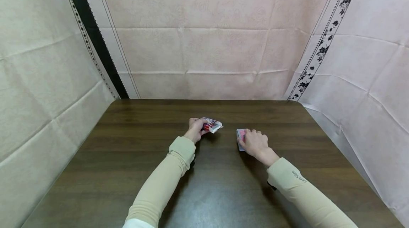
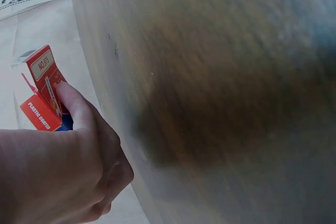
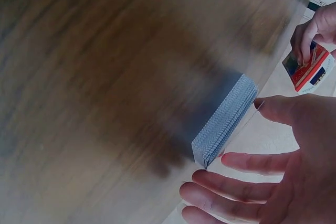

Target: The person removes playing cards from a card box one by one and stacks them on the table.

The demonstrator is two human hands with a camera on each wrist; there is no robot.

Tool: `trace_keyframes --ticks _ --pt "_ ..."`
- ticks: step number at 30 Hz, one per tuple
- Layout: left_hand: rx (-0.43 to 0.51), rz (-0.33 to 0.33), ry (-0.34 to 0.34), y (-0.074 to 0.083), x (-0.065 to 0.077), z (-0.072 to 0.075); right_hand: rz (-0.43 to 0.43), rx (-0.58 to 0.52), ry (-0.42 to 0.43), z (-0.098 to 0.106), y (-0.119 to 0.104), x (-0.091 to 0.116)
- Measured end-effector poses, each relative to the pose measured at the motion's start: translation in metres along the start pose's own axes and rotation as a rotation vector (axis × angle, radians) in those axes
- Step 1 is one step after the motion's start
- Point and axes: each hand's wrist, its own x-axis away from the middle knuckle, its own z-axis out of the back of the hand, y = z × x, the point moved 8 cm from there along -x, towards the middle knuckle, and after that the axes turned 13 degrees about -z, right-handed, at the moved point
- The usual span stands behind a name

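My left hand [image 1: 196, 128] grips a red, white and blue playing-card box [image 1: 213, 125] above the table. Its thumb lies on the box, and the printed flap end [image 2: 42, 85] shows in the left wrist view. To the right, my right hand [image 1: 254, 143] is over a deck of playing cards [image 1: 240, 135] with pink backs and a pale border. In the right wrist view, the thumb and index finger are at the deck's [image 3: 226, 121] upper edges, and the other fingers spread past one end. A thin card edge seems to stand off the top of the stack.
The brown wooden table [image 1: 207, 192] reflects light and carries the arms' shadows. Pale patterned cloth [image 1: 204, 50] hangs behind it and along both sides. A black strip [image 1: 96, 36] runs down the cloth at the left, a floral border [image 1: 322, 47] at the right.
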Motion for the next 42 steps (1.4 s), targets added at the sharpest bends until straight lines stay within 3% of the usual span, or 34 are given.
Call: trace_keyframes --ticks 15,18,21,24,27,32,37,42 --pt "-0.022 0.013 -0.020 -0.001 0.002 -0.002 0.013 -0.010 0.014 0.000 -0.001 0.001" --pt "-0.011 0.007 -0.020 -0.001 0.003 -0.005 0.077 -0.067 0.062 0.008 -0.010 0.002" --pt "-0.006 -0.001 -0.022 -0.001 0.003 -0.008 0.194 -0.169 0.092 0.018 -0.029 0.004" --pt "-0.008 -0.007 -0.030 -0.002 0.004 -0.012 0.299 -0.247 0.049 0.021 -0.049 0.007" --pt "-0.018 0.000 -0.049 -0.004 0.006 -0.017 0.347 -0.273 -0.016 0.017 -0.065 0.007" --pt "-0.031 0.026 -0.091 -0.007 0.008 -0.022 0.330 -0.277 -0.082 0.007 -0.077 0.001" --pt "-0.060 0.020 -0.130 -0.005 0.009 -0.025 0.313 -0.269 -0.077 0.005 -0.078 -0.004" --pt "-0.044 0.007 -0.095 -0.002 0.006 -0.020 0.316 -0.304 -0.048 0.010 -0.077 -0.002"
